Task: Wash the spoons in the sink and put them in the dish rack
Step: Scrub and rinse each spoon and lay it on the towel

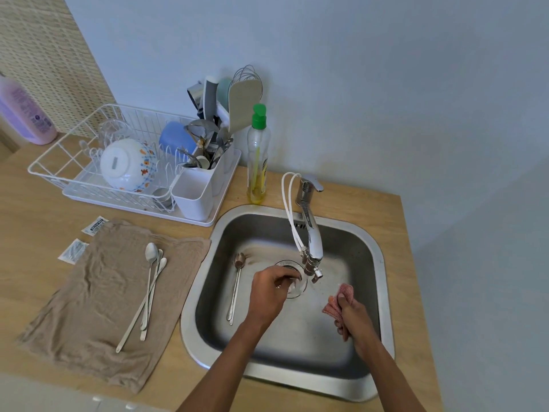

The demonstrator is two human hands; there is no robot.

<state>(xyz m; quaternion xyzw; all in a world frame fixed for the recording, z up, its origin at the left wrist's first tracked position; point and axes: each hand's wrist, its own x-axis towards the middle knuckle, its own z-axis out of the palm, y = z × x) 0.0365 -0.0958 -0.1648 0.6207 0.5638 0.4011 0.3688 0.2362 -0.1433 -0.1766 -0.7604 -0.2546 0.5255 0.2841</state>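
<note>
Spoon (236, 288) along sink (186, 316) left wall, beside left hand (271, 289); right hand (353, 319) grips scrubber (341, 297).

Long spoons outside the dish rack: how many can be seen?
4. Three spoons lie together on the brown towel; one spoon lies in the sink, left of the drain. The left hand may hide another.

Brushed-steel sink (383, 263), shiny metal spoons (151, 281)

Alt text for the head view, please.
Over a steel sink, the right hand grips a pink mesh scrubber while the left hand reaches to the drain beside a long spoon. Three more spoons lie on a brown cloth left of the sink, near a white dish rack.
</note>
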